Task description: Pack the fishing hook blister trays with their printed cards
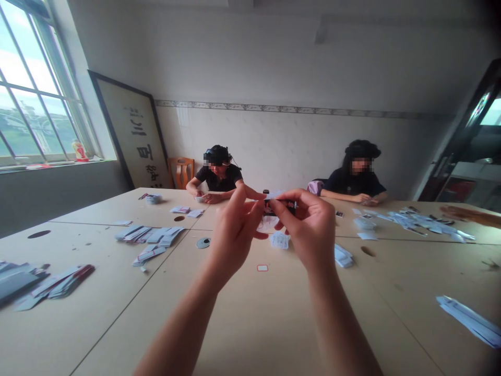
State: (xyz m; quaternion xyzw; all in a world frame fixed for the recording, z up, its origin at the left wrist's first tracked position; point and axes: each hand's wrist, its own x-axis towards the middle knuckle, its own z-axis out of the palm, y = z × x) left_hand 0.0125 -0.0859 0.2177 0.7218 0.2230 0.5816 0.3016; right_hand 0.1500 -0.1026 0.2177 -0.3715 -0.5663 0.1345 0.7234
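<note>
I pinch a small white card [274, 195] with both my left hand [235, 230] and right hand [309, 227], mid frame above the worktop [250, 324]; next I need careful little fingers

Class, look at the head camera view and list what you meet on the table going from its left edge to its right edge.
Dark stack of cards → fanned pale cards → round disc → left hand → small paper strip → right hand → scattered slips → pale strips at the right edge.
</note>
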